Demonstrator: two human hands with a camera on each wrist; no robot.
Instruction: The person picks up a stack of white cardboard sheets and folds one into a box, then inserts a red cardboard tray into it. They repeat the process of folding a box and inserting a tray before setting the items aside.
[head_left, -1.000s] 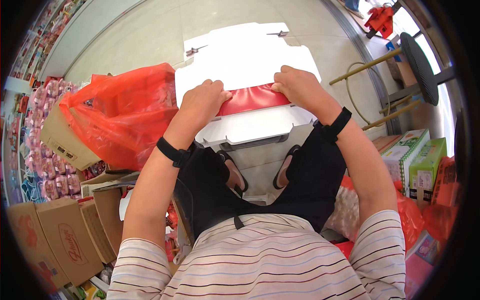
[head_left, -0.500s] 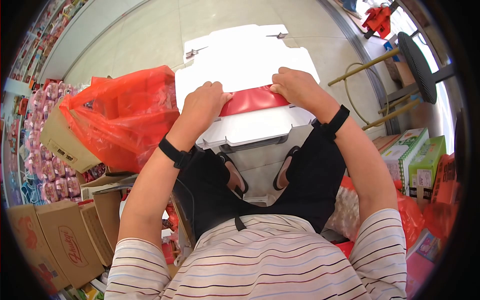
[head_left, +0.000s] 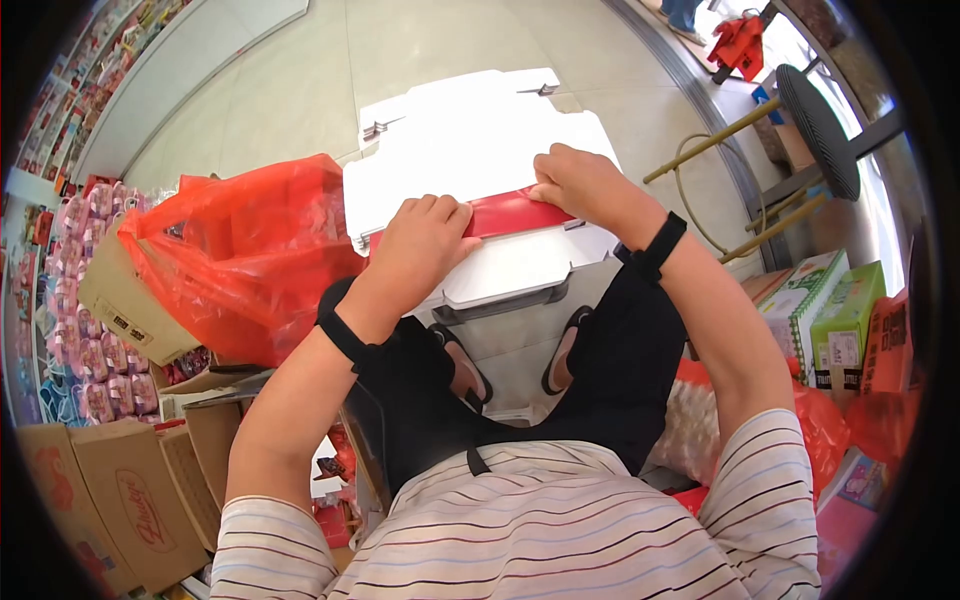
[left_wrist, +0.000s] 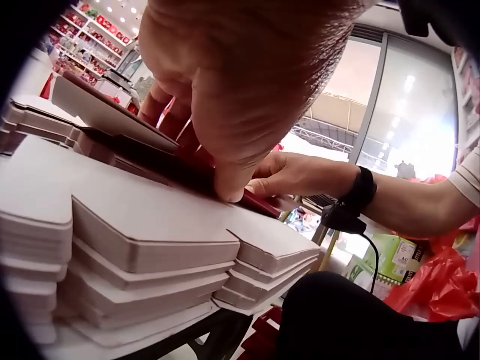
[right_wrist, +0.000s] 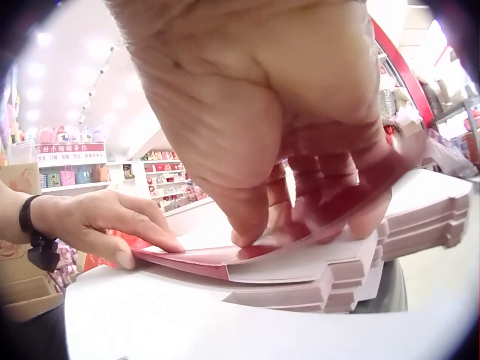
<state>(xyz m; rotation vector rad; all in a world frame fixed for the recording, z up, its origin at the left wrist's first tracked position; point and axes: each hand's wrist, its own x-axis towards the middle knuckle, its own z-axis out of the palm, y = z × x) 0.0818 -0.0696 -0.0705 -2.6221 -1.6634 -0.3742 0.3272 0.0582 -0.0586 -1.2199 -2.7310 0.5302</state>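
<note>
A white cardboard box blank [head_left: 470, 130] lies on a stack of similar blanks [left_wrist: 165, 255] in front of my knees. A narrow red panel [head_left: 515, 212] is folded up along its near side. My left hand [head_left: 425, 245] pinches this panel left of its middle, thumb on the near face and fingers over the far side in the left wrist view. My right hand [head_left: 590, 188] grips the right part, with thumb and fingers on either side of the bent red card in the right wrist view.
A red plastic bag [head_left: 250, 250] leans against an open carton at the left. Brown boxes [head_left: 150, 490] stand behind it. At the right are a tipped stool [head_left: 820, 130] and green-and-white boxes [head_left: 810, 300]. A dark support [head_left: 510, 302] carries the stack.
My left hand has slid right along the red panel, leaving a bit of red showing on its left. My right hand stays at the right part. The whole head view has shifted slightly.
</note>
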